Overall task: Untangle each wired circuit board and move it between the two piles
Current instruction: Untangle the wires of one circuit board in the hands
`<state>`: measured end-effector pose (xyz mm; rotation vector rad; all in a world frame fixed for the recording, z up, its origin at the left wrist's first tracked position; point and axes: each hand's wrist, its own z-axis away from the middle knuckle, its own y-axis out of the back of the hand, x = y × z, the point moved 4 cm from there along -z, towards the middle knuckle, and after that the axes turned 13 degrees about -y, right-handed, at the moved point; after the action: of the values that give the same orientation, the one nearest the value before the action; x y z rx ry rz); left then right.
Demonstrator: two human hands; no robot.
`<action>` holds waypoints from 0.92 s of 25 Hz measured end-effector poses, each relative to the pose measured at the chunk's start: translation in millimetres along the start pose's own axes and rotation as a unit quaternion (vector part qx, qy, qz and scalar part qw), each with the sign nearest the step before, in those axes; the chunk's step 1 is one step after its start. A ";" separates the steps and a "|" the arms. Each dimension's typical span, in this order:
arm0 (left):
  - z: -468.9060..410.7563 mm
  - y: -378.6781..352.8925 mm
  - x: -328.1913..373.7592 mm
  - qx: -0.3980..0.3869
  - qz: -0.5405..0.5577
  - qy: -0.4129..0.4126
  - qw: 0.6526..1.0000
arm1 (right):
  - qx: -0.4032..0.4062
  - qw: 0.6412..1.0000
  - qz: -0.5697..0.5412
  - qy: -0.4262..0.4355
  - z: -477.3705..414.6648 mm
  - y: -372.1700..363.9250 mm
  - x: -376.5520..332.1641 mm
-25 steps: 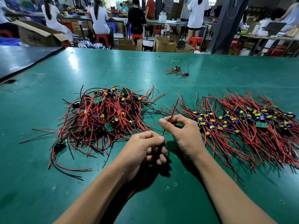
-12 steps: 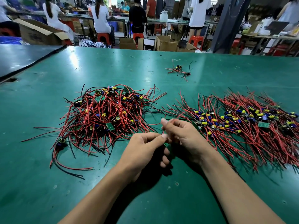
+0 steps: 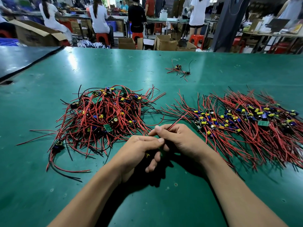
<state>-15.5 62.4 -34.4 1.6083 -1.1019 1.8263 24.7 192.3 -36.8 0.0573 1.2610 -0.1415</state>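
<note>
Two piles of small circuit boards with red and black wires lie on the green table. The tangled pile (image 3: 105, 115) is at the left, the combed-out pile (image 3: 246, 122) at the right. Between them, near the front, my left hand (image 3: 139, 149) grips one small board, mostly hidden under its curled fingers. My right hand (image 3: 178, 138) pinches that board's red wire (image 3: 177, 120), which sticks up and to the right from my fingers. The two hands touch each other.
A couple of stray wired boards (image 3: 178, 69) lie farther back on the table (image 3: 147, 202), with a small rubber band (image 3: 130, 70) to their left. Beyond the far edge are cardboard boxes, red stools and several seated or standing people.
My hands have come together and stayed close. The red wire, hidden half a second ago, now shows again above my right hand, pointing up and right.
</note>
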 end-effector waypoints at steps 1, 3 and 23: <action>-1.0 0.6 0.0 0.013 0.000 -0.002 1.000 | 0.042 0.998 0.035 0.015 -0.3 4.5 -2.1; -2.2 0.6 -0.1 0.030 -0.003 -0.004 1.000 | 0.121 0.984 0.118 0.058 0.8 13.0 -8.5; -9.3 3.4 10.2 0.083 0.139 -0.004 0.987 | 0.168 0.968 -0.180 -0.036 -9.8 23.5 -3.1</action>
<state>-25.8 66.3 -25.4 1.6187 -1.2610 2.1429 17.8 216.9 -37.6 0.1138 1.1539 -0.6673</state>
